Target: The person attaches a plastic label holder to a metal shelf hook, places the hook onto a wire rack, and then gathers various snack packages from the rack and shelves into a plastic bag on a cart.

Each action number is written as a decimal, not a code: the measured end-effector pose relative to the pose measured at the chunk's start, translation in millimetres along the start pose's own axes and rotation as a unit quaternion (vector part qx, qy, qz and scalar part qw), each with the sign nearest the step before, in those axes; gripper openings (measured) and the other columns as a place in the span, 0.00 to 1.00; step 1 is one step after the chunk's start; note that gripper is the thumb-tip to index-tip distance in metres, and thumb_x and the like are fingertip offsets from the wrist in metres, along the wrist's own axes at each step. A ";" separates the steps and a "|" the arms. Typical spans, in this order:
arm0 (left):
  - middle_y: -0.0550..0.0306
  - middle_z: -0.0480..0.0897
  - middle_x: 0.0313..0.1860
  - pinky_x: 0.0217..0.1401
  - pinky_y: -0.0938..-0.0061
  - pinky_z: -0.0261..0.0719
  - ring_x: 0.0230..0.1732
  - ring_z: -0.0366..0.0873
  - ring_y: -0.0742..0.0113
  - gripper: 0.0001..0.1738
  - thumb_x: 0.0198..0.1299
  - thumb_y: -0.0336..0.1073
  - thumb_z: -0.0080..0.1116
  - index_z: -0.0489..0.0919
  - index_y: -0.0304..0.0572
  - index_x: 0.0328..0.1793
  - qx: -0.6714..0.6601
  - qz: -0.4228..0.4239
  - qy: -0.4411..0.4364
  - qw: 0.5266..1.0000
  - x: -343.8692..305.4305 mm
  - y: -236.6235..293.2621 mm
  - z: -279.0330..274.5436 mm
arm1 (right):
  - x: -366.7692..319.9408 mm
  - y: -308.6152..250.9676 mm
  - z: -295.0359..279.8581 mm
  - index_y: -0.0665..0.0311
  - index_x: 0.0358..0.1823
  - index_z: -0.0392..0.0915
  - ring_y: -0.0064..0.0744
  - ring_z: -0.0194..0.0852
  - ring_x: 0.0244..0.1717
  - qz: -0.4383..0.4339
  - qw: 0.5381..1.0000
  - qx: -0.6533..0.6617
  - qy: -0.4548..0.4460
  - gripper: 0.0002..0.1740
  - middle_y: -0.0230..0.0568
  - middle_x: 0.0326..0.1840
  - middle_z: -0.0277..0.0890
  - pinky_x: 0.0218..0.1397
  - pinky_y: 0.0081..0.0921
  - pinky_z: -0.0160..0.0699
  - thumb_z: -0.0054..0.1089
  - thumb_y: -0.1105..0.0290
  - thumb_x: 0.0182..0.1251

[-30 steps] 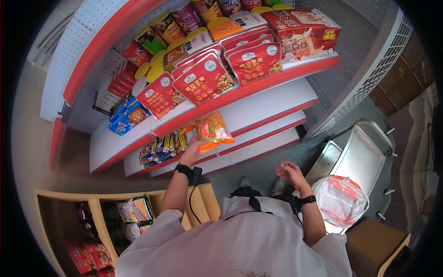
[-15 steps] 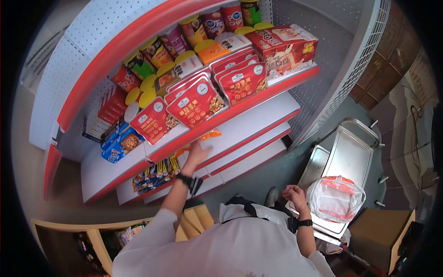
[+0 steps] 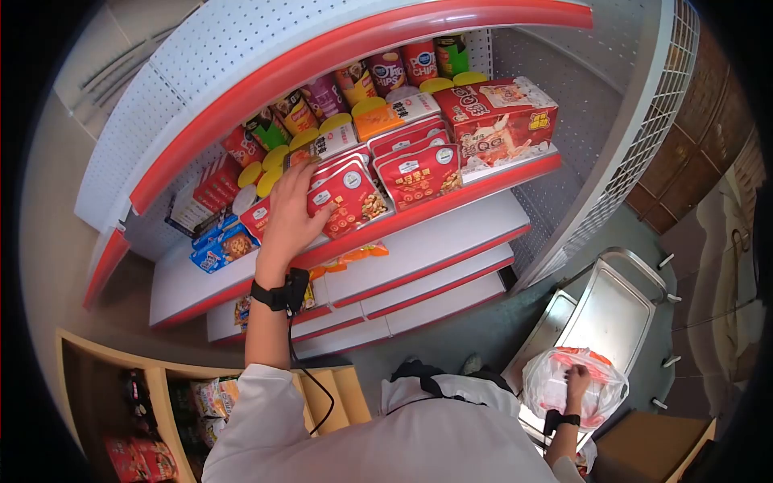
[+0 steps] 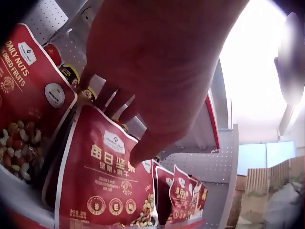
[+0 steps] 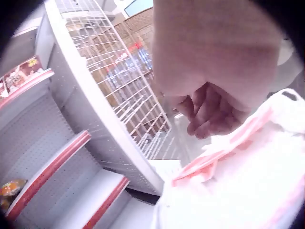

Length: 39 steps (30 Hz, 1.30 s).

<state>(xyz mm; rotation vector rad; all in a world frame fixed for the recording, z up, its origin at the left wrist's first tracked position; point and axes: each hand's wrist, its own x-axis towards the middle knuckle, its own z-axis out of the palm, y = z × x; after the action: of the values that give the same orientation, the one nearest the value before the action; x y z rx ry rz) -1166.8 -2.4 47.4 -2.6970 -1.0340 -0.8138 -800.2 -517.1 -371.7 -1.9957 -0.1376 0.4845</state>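
My left hand is over the front row of red daily nuts pouches on the upper shelf. In the left wrist view its thumb lies against the front of one nuts pouch, and the other fingers reach over that pouch's top edge, spread apart from the thumb. My right hand is above a white and red plastic bag on the metal cart. Its fingers hang loosely curled beside the bag's edge, with nothing visible in them.
Chip canisters with yellow lids stand behind the pouches. A red box is at the shelf's right end, blue cookie packs at its left. An orange snack bag lies on the shelf below. A wooden rack is at lower left.
My left hand has let go of the orange snack bag on the lower shelf and risen to the nuts pouches. My right hand has moved right, over the plastic bag.
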 end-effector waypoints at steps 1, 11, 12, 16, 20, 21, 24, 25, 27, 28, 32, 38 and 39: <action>0.43 0.67 0.65 0.66 0.60 0.59 0.66 0.62 0.46 0.36 0.45 0.38 0.66 0.67 0.36 0.63 0.003 0.004 0.001 1.000 2.9 2.9 3.2 | 7.7 19.9 -19.4 0.74 0.33 0.76 0.30 0.76 0.20 0.004 0.999 0.009 0.037 0.10 0.44 0.23 0.78 0.24 0.27 0.76 0.51 0.72 0.62; 0.42 0.52 0.72 0.66 0.48 0.51 0.71 0.49 0.43 0.44 0.43 0.49 0.68 0.64 0.37 0.66 0.124 -0.041 0.014 0.991 5.4 26.5 27.0 | -39.3 65.4 -100.2 0.75 0.29 0.76 0.31 0.73 0.18 0.102 0.961 -0.126 0.225 0.14 0.47 0.19 0.75 0.23 0.27 0.72 0.49 0.68 0.57; 0.40 0.54 0.70 0.66 0.49 0.51 0.70 0.51 0.42 0.44 0.43 0.50 0.69 0.64 0.34 0.64 0.111 -0.036 0.028 0.993 6.3 24.8 30.6 | -39.7 74.4 -98.7 0.75 0.30 0.77 0.30 0.73 0.17 0.095 0.958 -0.130 0.238 0.15 0.45 0.19 0.76 0.22 0.25 0.71 0.49 0.67 0.57; 0.41 0.59 0.64 0.65 0.52 0.51 0.65 0.54 0.43 0.44 0.40 0.50 0.71 0.65 0.30 0.59 0.094 -0.056 0.048 0.993 15.4 29.4 30.4 | -28.5 72.3 -75.8 0.74 0.30 0.76 0.28 0.73 0.18 0.062 0.971 -0.076 0.217 0.15 0.44 0.20 0.76 0.23 0.24 0.72 0.49 0.66 0.59; 0.41 0.60 0.63 0.65 0.53 0.52 0.65 0.54 0.44 0.43 0.40 0.49 0.72 0.65 0.30 0.58 0.105 -0.063 0.032 0.992 19.4 39.0 18.2 | -14.6 6.7 -40.5 0.72 0.30 0.75 0.27 0.73 0.19 0.020 0.985 -0.030 0.170 0.11 0.41 0.20 0.75 0.23 0.22 0.72 0.49 0.69 0.60; 0.41 0.63 0.60 0.65 0.53 0.52 0.63 0.57 0.45 0.42 0.39 0.48 0.72 0.66 0.31 0.57 0.094 -0.065 0.015 0.993 20.4 41.7 14.2 | -12.6 -11.9 -32.3 0.71 0.30 0.75 0.26 0.72 0.20 -0.006 0.989 -0.007 0.148 0.10 0.40 0.21 0.75 0.24 0.22 0.72 0.49 0.71 0.61; 0.39 0.70 0.53 0.64 0.55 0.54 0.59 0.65 0.46 0.41 0.39 0.48 0.73 0.66 0.32 0.55 0.069 -0.087 -0.035 0.993 22.0 37.4 9.1 | 3.1 -38.2 -10.5 0.71 0.31 0.75 0.24 0.72 0.21 -0.053 0.992 0.035 0.107 0.09 0.38 0.22 0.74 0.25 0.21 0.71 0.50 0.72 0.62; 0.39 0.74 0.51 0.64 0.57 0.58 0.57 0.69 0.46 0.41 0.38 0.48 0.73 0.66 0.33 0.54 0.052 -0.106 -0.070 0.991 23.0 35.2 8.3 | 8.0 -44.3 -4.5 0.71 0.31 0.75 0.23 0.72 0.22 -0.073 0.992 0.053 0.091 0.08 0.38 0.22 0.74 0.26 0.20 0.71 0.50 0.72 0.63; 0.38 0.76 0.49 0.63 0.59 0.62 0.56 0.72 0.47 0.42 0.38 0.48 0.73 0.68 0.32 0.55 0.011 -0.127 -0.104 0.986 31.0 34.3 -0.9 | 7.1 -69.0 8.0 0.71 0.32 0.75 0.22 0.71 0.22 -0.072 0.993 0.059 0.076 0.08 0.37 0.22 0.74 0.27 0.19 0.71 0.51 0.72 0.63; 0.37 0.79 0.48 0.61 0.62 0.67 0.55 0.75 0.47 0.42 0.37 0.48 0.74 0.69 0.31 0.56 -0.032 -0.146 -0.136 0.979 36.2 32.2 -4.0 | 7.7 -76.0 13.6 0.71 0.32 0.75 0.22 0.72 0.23 -0.080 0.994 0.053 0.058 0.08 0.37 0.22 0.74 0.27 0.19 0.71 0.51 0.73 0.64; 0.43 0.82 0.47 0.54 0.67 0.74 0.49 0.79 0.51 0.40 0.35 0.47 0.75 0.76 0.33 0.56 -0.072 -0.072 -0.201 0.974 50.3 -3.2 6.9 | 12.8 -80.1 28.7 0.71 0.34 0.75 0.21 0.73 0.25 -0.099 0.994 0.042 0.003 0.07 0.37 0.23 0.75 0.29 0.18 0.71 0.50 0.75 0.63; 0.45 0.84 0.40 0.45 0.72 0.75 0.40 0.81 0.61 0.25 0.48 0.39 0.68 0.78 0.34 0.51 -0.164 -0.103 -0.247 0.949 38.0 -9.9 -6.8 | 2.4 -77.0 53.4 0.72 0.35 0.75 0.23 0.73 0.24 -0.101 0.993 0.023 -0.052 0.08 0.38 0.23 0.75 0.29 0.19 0.71 0.50 0.74 0.63; 0.45 0.84 0.40 0.45 0.72 0.75 0.40 0.81 0.61 0.25 0.48 0.39 0.68 0.78 0.34 0.51 -0.163 -0.101 -0.251 0.949 32.5 -13.4 -11.6 | 1.6 -72.8 54.8 0.72 0.35 0.75 0.23 0.73 0.24 -0.097 0.994 0.023 -0.052 0.08 0.38 0.23 0.75 0.29 0.19 0.71 0.50 0.74 0.63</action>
<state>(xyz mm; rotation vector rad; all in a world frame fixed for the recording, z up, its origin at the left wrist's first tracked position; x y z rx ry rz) -1160.6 22.8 73.7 -3.2201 -1.4056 -0.3396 -812.1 -437.3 -329.3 -1.8887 -0.3793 0.4622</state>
